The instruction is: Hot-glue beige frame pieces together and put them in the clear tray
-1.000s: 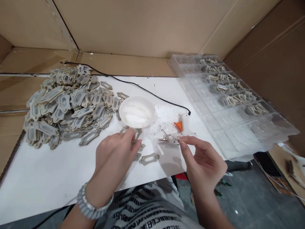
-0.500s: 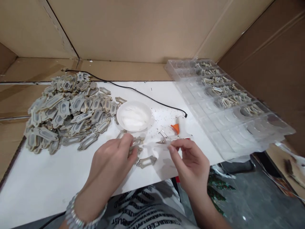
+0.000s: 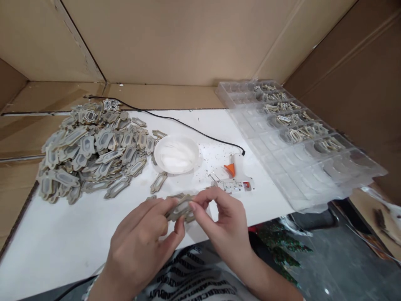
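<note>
My left hand (image 3: 140,238) is closed around a grey ornamental frame piece (image 3: 180,209), held just above the white table near its front edge. The thumb and forefinger of my right hand (image 3: 224,221) are pinched together at the right end of that piece. What lies between them is too small to make out. A white bowl (image 3: 177,154) holding whitish, thin-looking material stands behind my hands. One loose frame piece (image 3: 158,182) lies in front of the bowl, and others are partly hidden beneath my fingers. Beyond my right hand a white glue gun (image 3: 238,167) with an orange trigger lies on its side.
At left rises a large pile of grey frame pieces (image 3: 94,154). A clear compartment tray (image 3: 266,167) at right holds small pieces in several cells. The black cord (image 3: 169,118) crosses the table's back half. Cardboard walls (image 3: 175,42) enclose the back and sides.
My left hand has lifted a frame piece from the table. My right hand has moved left, away from the glue gun's nozzle, to meet that piece.
</note>
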{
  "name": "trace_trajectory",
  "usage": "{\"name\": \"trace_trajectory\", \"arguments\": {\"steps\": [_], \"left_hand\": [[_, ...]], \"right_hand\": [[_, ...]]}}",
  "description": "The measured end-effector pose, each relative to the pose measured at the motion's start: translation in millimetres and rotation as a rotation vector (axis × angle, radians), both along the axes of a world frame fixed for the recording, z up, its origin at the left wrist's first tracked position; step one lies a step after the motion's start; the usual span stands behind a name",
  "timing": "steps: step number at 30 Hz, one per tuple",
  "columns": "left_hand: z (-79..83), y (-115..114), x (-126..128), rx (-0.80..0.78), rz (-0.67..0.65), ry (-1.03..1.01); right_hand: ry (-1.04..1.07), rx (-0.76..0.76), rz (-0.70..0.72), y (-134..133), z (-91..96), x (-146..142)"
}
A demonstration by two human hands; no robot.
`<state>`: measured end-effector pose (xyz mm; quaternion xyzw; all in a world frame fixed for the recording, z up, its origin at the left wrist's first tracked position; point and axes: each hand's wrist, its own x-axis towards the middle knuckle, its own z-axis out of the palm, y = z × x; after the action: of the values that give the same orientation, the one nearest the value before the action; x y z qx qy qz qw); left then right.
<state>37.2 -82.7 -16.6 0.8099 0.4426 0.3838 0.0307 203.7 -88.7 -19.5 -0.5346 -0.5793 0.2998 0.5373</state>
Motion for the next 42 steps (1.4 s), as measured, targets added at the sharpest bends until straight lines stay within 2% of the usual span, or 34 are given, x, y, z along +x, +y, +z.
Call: {"name": "trace_trajectory", "arguments": {"steps": [8,10,14,16,19,22,25,27,29,31,33,35,37,39,42], "left_hand": [[1.1,-4,-1,0.065,0.041,0.000],[3.2,-4,-1,0.050,0.033,-0.023],[1.8,-7,-1,-0.042,-0.032,-0.171],[-1.2,-8,0,-0.176,-0.020,-0.339],[-2.1,-3,2,-0.519,0.002,-0.605],[5.4,10,10,-0.866,-0.072,-0.714],[18.2,25,19,-1.002,-0.145,-0.761],[27.2,36,24,-1.015,-0.169,-0.757],[35.4,46,24,-1.000,-0.149,-0.741],[42.0,56,22,-0.986,-0.125,-0.756],[46.1,63,19,-0.984,-0.115,-0.807],[47.6,68,15,-0.992,-0.104,-0.879],[47.1,71,14,-1.015,-0.084,-0.960],[46.2,73,14,-1.052,-0.068,-1.058],[48.3,79,19,-1.081,-0.096,-1.199]], "right_hand": [[-0.048,0.020,0.004,3,0.6,-5],[0.012,-0.034,0.008,4,-0.7,-4],[0.229,-0.250,0.183,4,-1.7,0],[0.286,-0.293,0.212,4,-1.3,2],[0.287,-0.241,0.158,3,-0.2,4],[0.276,-0.171,0.117,1,1.4,5],[0.227,-0.056,0.101,2,3.3,16],[0.094,0.063,0.081,7,5.3,36],[-0.173,0.201,-0.003,18,7.6,67],[-0.626,0.325,-0.112,35,9.2,104],[-1.110,0.354,-0.132,54,8.5,140],[-1.454,0.359,0.017,72,5.0,168],[-1.632,0.419,0.161,85,-1.0,183],[-1.688,0.490,0.296,93,-8.1,187],[-1.667,0.561,0.467,100,-17.6,182]]}}
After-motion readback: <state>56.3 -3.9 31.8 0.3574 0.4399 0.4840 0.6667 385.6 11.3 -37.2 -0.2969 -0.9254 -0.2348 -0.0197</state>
